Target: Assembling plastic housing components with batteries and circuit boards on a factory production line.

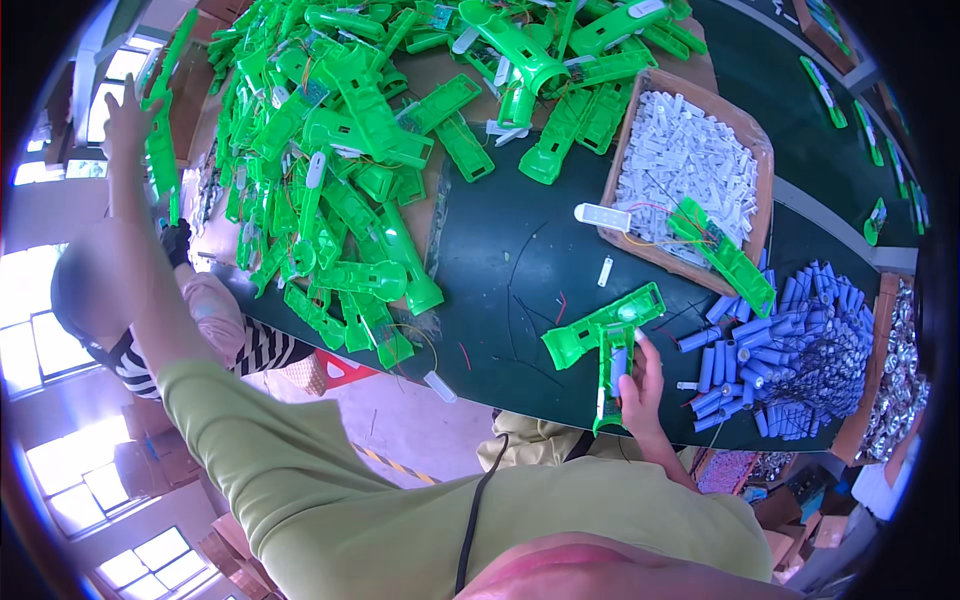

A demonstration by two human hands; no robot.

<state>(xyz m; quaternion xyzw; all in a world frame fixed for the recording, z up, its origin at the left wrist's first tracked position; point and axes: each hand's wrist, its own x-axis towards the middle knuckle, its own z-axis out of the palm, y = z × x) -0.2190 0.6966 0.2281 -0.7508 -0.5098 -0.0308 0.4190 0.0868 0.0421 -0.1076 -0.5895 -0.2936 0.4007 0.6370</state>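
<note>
**Working green housings at the dark bench**

Sprawling across the far left of the dark green table (500, 250) is a big heap of green plastic housings (340, 150). At the table's right edge lies a pile of blue cylindrical cells (780, 350), and behind that a cardboard box (625, 140) of small white parts. Near the table's front edge, the right hand (640, 385) grips a green housing (605, 340), fingers closed round its handle. Far left of the table, the left hand (128, 115) is raised, holding another green piece (160, 160).
</note>
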